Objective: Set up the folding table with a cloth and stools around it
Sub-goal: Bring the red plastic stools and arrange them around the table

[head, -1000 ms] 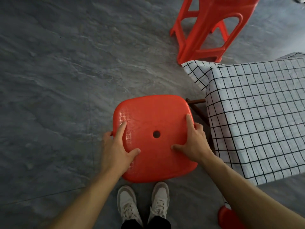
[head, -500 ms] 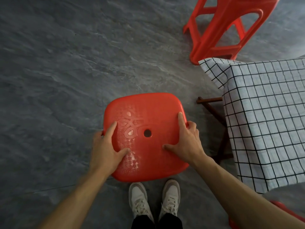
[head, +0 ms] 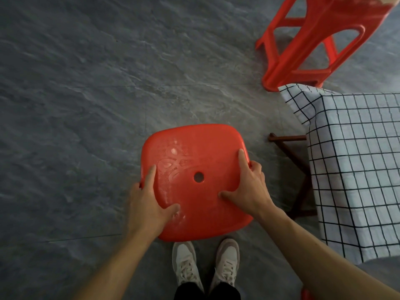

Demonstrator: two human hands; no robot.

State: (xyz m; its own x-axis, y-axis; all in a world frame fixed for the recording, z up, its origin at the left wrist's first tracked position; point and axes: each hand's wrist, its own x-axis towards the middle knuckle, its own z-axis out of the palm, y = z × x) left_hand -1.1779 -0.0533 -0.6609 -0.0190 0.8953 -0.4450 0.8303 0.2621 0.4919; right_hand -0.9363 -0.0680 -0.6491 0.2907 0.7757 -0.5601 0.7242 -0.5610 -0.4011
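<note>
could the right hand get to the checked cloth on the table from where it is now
Probably yes. The right hand grips the red stool by its seat edge, and the checked cloth hangs just beyond with only open floor between, but the hand would have to let go first.

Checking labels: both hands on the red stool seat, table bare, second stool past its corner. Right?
Not quite: in the head view the table wears a checked cloth. Both hands, left and right, hold the stool seat; second stool stands past the corner.

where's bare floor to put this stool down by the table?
Open: the grey floor left of and beyond the held stool, up to the second stool. Crowded: the strip between the held stool and the checked cloth, where the table's brown legs stick out. Both the left hand and right hand grip the seat.
</note>
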